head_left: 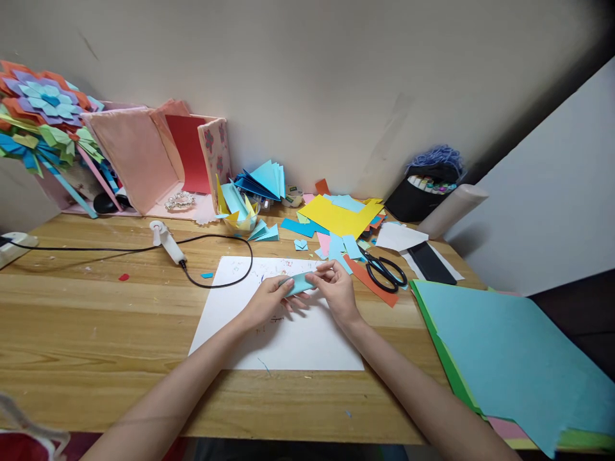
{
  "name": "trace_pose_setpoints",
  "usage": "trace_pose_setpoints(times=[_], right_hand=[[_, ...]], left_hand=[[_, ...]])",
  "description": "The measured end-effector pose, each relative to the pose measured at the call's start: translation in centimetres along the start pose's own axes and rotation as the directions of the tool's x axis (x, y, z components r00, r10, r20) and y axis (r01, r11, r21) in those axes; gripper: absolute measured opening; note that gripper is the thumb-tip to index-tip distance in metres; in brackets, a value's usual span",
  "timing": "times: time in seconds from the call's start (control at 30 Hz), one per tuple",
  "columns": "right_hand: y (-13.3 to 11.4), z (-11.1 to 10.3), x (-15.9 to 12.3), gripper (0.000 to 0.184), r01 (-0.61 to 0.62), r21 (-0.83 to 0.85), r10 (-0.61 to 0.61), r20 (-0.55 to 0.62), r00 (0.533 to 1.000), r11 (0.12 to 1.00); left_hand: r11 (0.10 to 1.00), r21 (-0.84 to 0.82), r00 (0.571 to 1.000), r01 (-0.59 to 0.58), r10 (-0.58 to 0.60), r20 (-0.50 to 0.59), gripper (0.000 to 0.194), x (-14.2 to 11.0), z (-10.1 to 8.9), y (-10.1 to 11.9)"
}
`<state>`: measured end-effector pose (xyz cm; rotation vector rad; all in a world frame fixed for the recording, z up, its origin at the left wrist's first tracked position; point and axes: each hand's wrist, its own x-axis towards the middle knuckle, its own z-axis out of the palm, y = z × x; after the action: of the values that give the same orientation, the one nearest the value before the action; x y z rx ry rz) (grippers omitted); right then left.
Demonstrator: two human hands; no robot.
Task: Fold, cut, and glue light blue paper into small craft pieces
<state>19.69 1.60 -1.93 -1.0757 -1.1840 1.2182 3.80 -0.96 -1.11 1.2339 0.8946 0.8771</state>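
A small light blue strip of paper point(300, 283) is held between my two hands, above a white sheet point(317, 342) marked with coloured specks and scribbles. My left hand point(269, 299) pinches its left end, thumb on top and fingers underneath. At its right end, my right hand point(336, 288) grips with thumb and fingertips. Just beyond my hands lies a small folded light blue paper heart point(300, 244). Black-handled scissors point(385, 272) rest to the right of my right hand, next to an orange paper strip point(372, 282).
Yellow paper point(339, 216) lies on coloured scraps at the back. A white glue gun point(168, 243) with a black cord is at left. Coloured sheets point(509, 352) stack at right. A pink box point(129, 153), paper flowers point(50, 99) and a black marker holder point(420, 192) stand by the wall.
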Motion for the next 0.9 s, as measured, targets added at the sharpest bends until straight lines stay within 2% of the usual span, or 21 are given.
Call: trace_pose_setpoints(times=[0.07, 0.17, 0.23, 0.37, 0.53, 0.7, 0.77, 0.9], right_hand=[[-0.1, 0.0, 0.0, 0.033, -0.005, -0.002, 0.005, 0.034, 0.999, 1.000], [-0.3, 0.1, 0.0, 0.030, 0.005, -0.037, -0.003, 0.067, 0.998, 0.999], [-0.4, 0.2, -0.1, 0.027, 0.021, -0.072, -0.015, 0.086, 0.996, 0.997], [-0.2, 0.3, -0.2, 0.027, 0.028, -0.115, -0.009, 0.162, 0.987, 0.993], [0.2, 0.7, -0.4, 0.025, -0.081, -0.125, 0.116, 0.299, 0.947, 0.989], [0.3, 1.0, -0.7, 0.026, -0.107, -0.115, 0.142, 0.366, 0.920, 0.988], [0.4, 1.1, -0.9, 0.027, -0.099, -0.120, 0.137, 0.370, 0.919, 0.988], [0.3, 1.2, -0.9, 0.023, -0.097, -0.136, 0.135, 0.299, 0.945, 0.986]], left_hand=[[0.999, 0.039, 0.998, -0.004, 0.007, -0.056, 0.042, 0.0, 0.0, 0.1], [0.977, 0.212, 0.980, -0.020, 0.061, -0.190, 0.032, -0.1, -0.1, 0.3], [0.954, 0.300, 0.970, -0.018, 0.089, -0.225, 0.026, -0.2, -0.1, 0.4], [0.956, 0.292, 0.956, -0.039, 0.121, -0.269, 0.025, -0.3, 0.0, 0.4], [0.936, 0.346, 0.902, -0.056, 0.196, -0.384, 0.024, -0.6, 0.5, 0.4], [0.923, 0.367, 0.856, -0.113, 0.278, -0.435, 0.020, -0.6, 0.6, 0.7], [0.938, 0.334, 0.860, -0.098, 0.249, -0.445, 0.019, -0.5, 0.5, 0.8], [0.948, 0.312, 0.865, -0.053, 0.200, -0.460, 0.018, -0.3, 0.5, 1.0]])
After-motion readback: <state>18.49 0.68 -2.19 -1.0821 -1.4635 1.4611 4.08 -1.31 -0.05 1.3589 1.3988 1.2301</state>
